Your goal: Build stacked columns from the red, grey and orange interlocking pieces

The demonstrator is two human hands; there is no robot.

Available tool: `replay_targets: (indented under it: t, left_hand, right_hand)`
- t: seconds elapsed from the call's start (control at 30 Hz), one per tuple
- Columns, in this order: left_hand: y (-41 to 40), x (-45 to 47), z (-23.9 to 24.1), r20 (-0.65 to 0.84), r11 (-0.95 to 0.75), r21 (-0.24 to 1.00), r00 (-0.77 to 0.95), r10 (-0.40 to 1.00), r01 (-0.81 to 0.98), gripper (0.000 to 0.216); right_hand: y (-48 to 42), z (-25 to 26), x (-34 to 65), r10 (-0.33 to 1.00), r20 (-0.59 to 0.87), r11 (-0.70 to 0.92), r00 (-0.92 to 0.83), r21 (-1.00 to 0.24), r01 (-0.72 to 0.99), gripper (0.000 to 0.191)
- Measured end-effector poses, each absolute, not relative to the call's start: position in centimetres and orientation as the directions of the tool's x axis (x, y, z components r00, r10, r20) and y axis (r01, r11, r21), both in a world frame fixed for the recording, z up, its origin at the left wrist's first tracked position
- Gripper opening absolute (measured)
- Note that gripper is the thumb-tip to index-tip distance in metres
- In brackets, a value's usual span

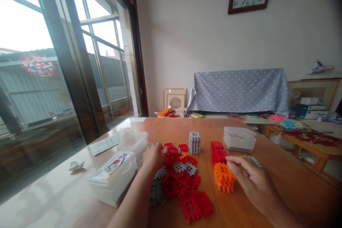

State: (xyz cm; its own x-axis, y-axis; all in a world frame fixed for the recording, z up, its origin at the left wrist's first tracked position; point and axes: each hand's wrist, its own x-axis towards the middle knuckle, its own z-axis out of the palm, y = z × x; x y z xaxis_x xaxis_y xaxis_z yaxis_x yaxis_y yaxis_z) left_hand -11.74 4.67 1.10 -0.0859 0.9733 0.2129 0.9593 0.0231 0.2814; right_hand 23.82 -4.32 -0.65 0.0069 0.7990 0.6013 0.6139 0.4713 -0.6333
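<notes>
On the table, a loose pile of red, grey and orange notched plastic building pieces spreads in front of me. My left hand reaches to the pile's far left edge, fingers bent down and their tips hidden. My right hand is beside the stacks on the right, fingers stretched and a little apart, the fingertips at the red stack. Nearer me sits an orange stack, just left of the right thumb. A grey stack stands upright behind the pile. Part of a grey piece shows behind my right hand.
A lidded clear box with a picture label and an open clear container are at left. Near them lie a printed sheet and a crumpled pale scrap. Another clear box stands at the back right.
</notes>
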Motion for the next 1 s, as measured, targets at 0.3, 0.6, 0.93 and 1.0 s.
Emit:
replay_targets:
  t: [0.3, 0.6, 0.93, 1.0]
  left_hand:
    - [4.2, -11.8, 2.2, 0.325, -0.029, 0.529, -0.171, 0.93, 0.848, 0.021]
    - [2.4, -7.6, 3.6, 0.126, -0.134, 0.98, -0.06, 0.99, -0.147, 0.029]
    - [-2.1, 0.0, 2.6, -0.099, 0.314, 0.837, 0.441, 0.892, -0.448, 0.027]
    - [-2.7, 0.7, 2.6, -0.098, 0.343, 0.822, 0.48, 0.872, -0.455, 0.028]
  right_hand:
    - [-4.4, -0.4, 23.7, 0.782, 0.624, 0.489, 0.015, -0.628, 0.605, 0.028]
    - [-4.6, -0.7, 23.2, 0.788, 0.614, 0.502, -0.037, -0.607, 0.616, 0.028]
    - [-5.9, 0.0, 19.9, 0.731, 0.625, 0.617, -0.274, -0.432, 0.658, 0.067]
    - [-5.9, 0.0, 19.5, 0.721, 0.623, 0.638, -0.305, -0.424, 0.643, 0.065]
